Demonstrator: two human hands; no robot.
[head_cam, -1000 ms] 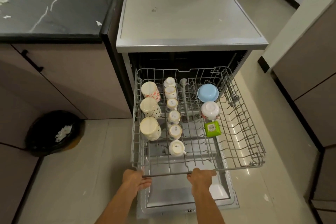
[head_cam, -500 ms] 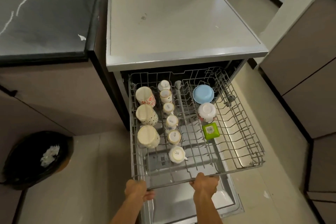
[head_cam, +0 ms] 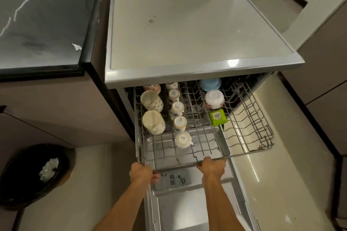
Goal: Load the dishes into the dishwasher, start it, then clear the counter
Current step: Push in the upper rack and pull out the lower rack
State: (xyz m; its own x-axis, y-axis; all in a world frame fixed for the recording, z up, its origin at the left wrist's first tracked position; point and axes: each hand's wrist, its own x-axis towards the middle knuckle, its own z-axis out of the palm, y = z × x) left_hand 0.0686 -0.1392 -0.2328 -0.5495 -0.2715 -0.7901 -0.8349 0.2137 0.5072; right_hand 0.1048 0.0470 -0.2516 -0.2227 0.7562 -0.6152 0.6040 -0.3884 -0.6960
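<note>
Both grips, left hand [head_cam: 141,172] and right hand [head_cam: 212,167], clench the front rail of the rack [head_cam: 178,165], half inside the dishwasher [head_cam: 187,30]; loading looks finished, and next comes a level push home.

You can count three tall mugs [head_cam: 151,100], five small cups [head_cam: 177,108], two upturned bowls [head_cam: 214,99] and one green container [head_cam: 217,117] in the one wire rack [head_cam: 244,118], with one black bin [head_cam: 18,184] on the floor alongside.

No legible text found. Stickers on the upturned cups [head_cam: 179,121] and a label on the green container [head_cam: 217,117], mid-way across the rack [head_cam: 247,154], carry print too blurred to read.
</note>
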